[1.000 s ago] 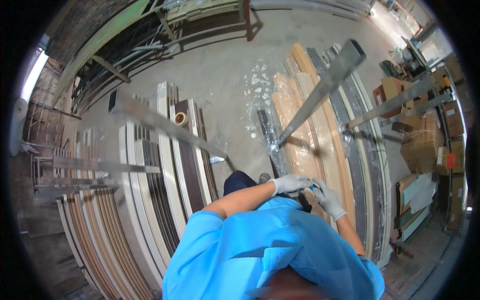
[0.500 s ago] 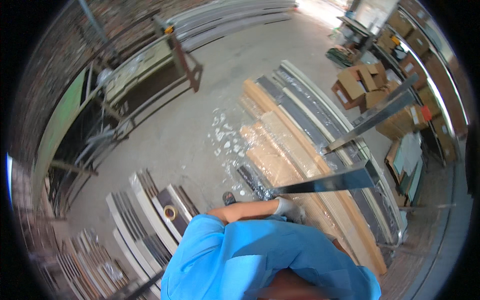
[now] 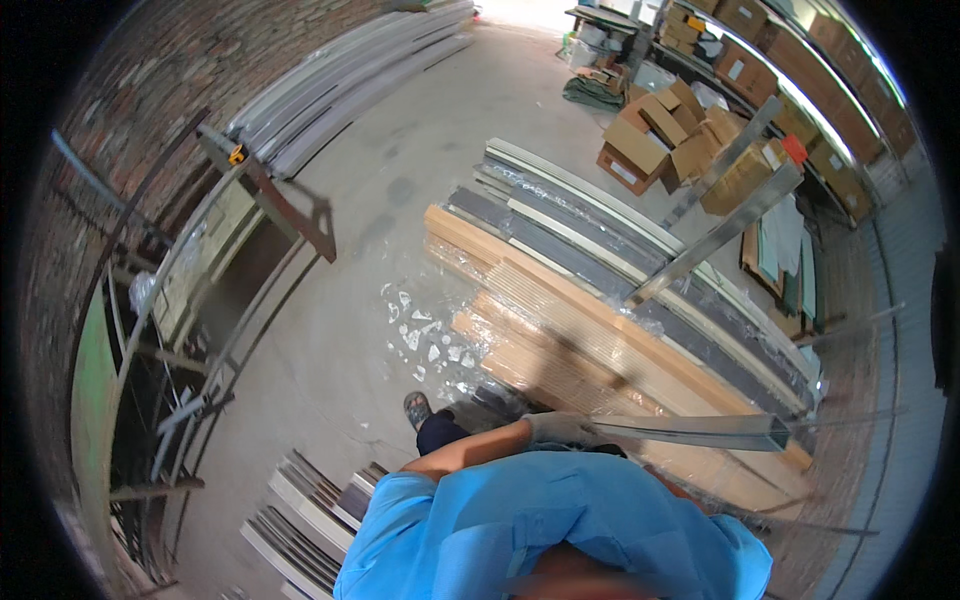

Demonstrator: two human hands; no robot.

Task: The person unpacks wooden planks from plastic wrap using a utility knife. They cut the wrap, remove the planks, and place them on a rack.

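Observation:
My left hand (image 3: 560, 428), in a pale work glove, reaches down beside the near end of a silver metal post (image 3: 690, 430). Its fingers are hidden, so I cannot tell whether it grips anything. A short dark piece in clear wrap (image 3: 498, 400) lies just ahead of that hand, partly blurred. Beyond it are wood-coloured ribbed panels (image 3: 560, 300) under shiny plastic film. Only a sliver of my right forearm (image 3: 668, 482) shows past the blue shirt; the right hand is out of sight.
Grey wrapped profiles (image 3: 590, 235) and two more metal posts (image 3: 715, 235) stand beyond the panels. White scraps (image 3: 430, 340) litter the floor. A metal frame rack (image 3: 230, 260) is at left, opened cardboard boxes (image 3: 640, 140) at far right. More profile stacks (image 3: 300, 500) lie at lower left.
My view has turned and shifted, so the post, panels and boxes appear in different places. My left hand stays low by the post's near end. My foot now shows more fully.

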